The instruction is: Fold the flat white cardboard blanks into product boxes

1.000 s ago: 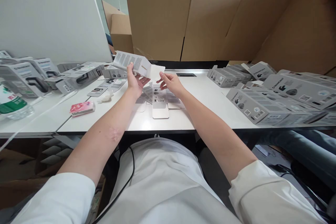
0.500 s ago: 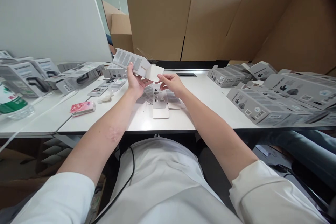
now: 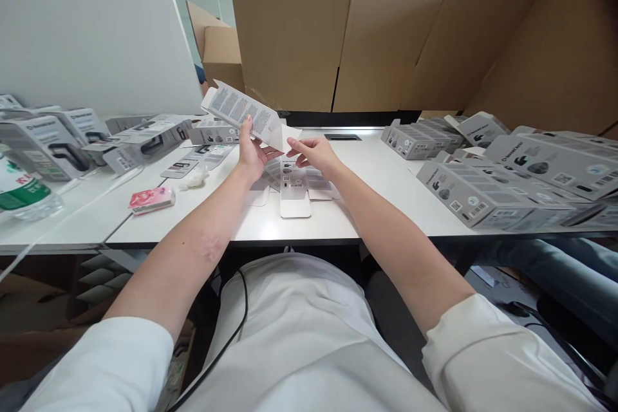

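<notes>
while the left hand grips a box, the right hand touches its flap

nearest is the white shirt, below the edge of the white table. flattened boxes lie on the tabletop beneath the hands. the gripped box hangs tilted above them, flap end lower and toward the right. the left hand is partly curled, thumb on the printed face. the right hand's fingers are bent, nearly together at the flap; whether they pinch it, i cannot tell. a pink packet lies to the left, stacked boxes to the right. tall brown cardboard stands behind.
</notes>
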Tool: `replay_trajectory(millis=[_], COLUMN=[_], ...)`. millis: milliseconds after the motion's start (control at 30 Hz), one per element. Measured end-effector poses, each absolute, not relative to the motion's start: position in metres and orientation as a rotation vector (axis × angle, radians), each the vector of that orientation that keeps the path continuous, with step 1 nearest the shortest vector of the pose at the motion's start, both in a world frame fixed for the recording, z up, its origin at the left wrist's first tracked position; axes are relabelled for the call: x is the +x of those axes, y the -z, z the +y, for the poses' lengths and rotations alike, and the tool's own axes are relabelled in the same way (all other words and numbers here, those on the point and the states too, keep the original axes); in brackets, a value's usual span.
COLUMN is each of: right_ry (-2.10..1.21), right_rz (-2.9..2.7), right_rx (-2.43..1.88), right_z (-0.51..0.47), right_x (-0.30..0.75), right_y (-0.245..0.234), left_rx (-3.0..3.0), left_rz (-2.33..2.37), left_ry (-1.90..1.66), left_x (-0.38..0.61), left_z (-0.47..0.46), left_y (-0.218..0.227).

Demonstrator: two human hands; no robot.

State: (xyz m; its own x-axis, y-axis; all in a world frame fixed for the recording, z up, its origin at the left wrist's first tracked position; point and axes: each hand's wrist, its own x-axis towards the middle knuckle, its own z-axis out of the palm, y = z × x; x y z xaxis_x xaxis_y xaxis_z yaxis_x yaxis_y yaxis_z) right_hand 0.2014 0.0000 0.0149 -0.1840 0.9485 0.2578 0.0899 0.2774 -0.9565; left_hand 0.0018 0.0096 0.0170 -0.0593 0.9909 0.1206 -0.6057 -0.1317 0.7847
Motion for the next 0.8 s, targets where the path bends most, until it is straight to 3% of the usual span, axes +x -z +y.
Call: replay_trajectory(millis=[800], right_ry=[-1.088], right_rz=[-1.491], right_rx=[-1.016], right_z=[0.0071], right_x=[0.2031], right_y=[-0.0087], left_rx=[0.830], left_rz=[0.657], left_ry=[-1.550], left_x=[0.0038], left_z=[0.0056], left_y=[-0.0181])
